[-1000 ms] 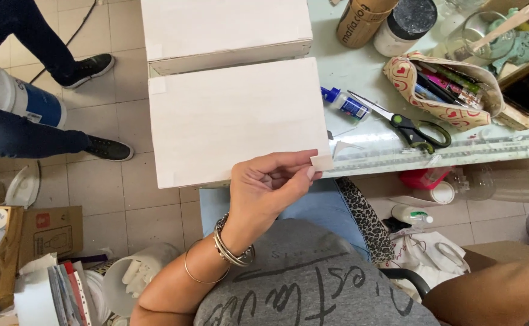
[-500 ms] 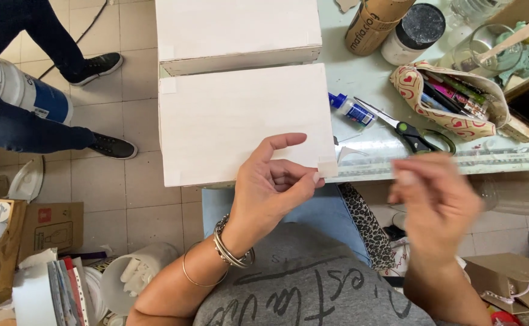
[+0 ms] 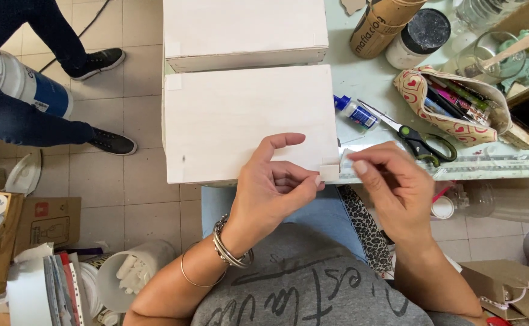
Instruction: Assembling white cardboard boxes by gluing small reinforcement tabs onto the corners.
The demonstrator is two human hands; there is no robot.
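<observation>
At white box (image 3: 240, 121) corner, both hands pinch tape piece (image 3: 329, 172).

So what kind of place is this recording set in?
Probably a home craft workspace: scissors, a glue bottle and a pen-stuffed pencil case lie on the table beside white-painted wooden panels.

Single head camera, looking steeply down, close over table (image 3: 361, 78) edge.

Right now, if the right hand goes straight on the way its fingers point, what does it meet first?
The right hand points left, so it would probably first meet the small piece of tape at the white box corner, where the left hand thumb presses.
</observation>
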